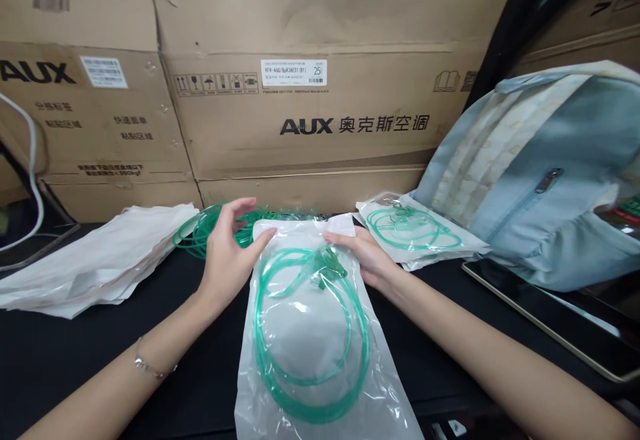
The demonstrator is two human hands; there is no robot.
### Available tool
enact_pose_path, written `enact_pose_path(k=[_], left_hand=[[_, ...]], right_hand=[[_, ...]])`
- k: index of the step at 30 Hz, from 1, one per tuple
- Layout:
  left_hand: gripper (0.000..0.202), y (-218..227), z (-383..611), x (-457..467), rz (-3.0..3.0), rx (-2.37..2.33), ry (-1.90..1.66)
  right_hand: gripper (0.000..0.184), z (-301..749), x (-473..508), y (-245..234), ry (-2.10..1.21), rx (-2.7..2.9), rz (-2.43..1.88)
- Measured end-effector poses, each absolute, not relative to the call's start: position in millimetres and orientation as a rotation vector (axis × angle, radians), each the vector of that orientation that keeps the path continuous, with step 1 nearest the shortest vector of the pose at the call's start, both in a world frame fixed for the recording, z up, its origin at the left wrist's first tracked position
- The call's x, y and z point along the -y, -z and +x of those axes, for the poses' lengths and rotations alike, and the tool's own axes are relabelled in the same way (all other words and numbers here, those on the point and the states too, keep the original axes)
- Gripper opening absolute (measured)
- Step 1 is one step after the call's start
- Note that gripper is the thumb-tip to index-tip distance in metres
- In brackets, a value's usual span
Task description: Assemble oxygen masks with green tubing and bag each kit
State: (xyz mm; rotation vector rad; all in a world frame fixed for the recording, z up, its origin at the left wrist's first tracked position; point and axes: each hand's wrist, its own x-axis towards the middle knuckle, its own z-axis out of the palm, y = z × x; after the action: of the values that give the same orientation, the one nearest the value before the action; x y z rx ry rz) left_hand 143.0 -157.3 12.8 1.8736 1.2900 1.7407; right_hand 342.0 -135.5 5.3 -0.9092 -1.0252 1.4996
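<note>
In the head view, a clear-fronted white pouch [300,340] lies in front of me, its top end raised toward the back. Coiled green tubing [316,412] with a green fitting [330,268] shows through its film. My right hand [369,253] grips the pouch's upper right edge, thumb on the front. At the upper left corner, my left hand [226,250] has its fingers spread apart, with the thumb tip at the pouch's edge. Behind it lies a loose heap of green tubing [200,230], partly hidden by that hand and the pouch.
White pouches [95,253] are stacked at left. Another filled pouch [413,227] lies at back right, beside a light blue backpack [540,180]. A phone-like dark slab [545,317] rests on the black table [200,373]. Cardboard boxes [310,153] wall off the back.
</note>
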Motion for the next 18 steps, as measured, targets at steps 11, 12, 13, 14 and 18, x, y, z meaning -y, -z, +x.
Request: enact_pose_path(k=[11, 12, 13, 14, 18], left_hand=[[0.036, -20, 185, 161, 2.671, -1.073, -0.876], [0.031, -20, 183, 160, 2.637, -1.052, -0.907], [0.027, -21, 180, 160, 2.604, -1.039, -0.941], [0.024, -22, 177, 159, 2.577, -1.032, -0.968], [0.024, -23, 168, 156, 2.582, -1.008, -0.893]], right_hand=[[0.021, 345, 129, 1, -1.405, 1.111, -0.837], [0.022, 345, 128, 1, -1.393, 1.123, -0.83], [0.023, 345, 128, 2, -1.386, 1.133, -0.824], [0.023, 345, 127, 2, -1.383, 1.139, -0.821], [0.023, 345, 128, 1, -1.373, 1.119, -0.828]])
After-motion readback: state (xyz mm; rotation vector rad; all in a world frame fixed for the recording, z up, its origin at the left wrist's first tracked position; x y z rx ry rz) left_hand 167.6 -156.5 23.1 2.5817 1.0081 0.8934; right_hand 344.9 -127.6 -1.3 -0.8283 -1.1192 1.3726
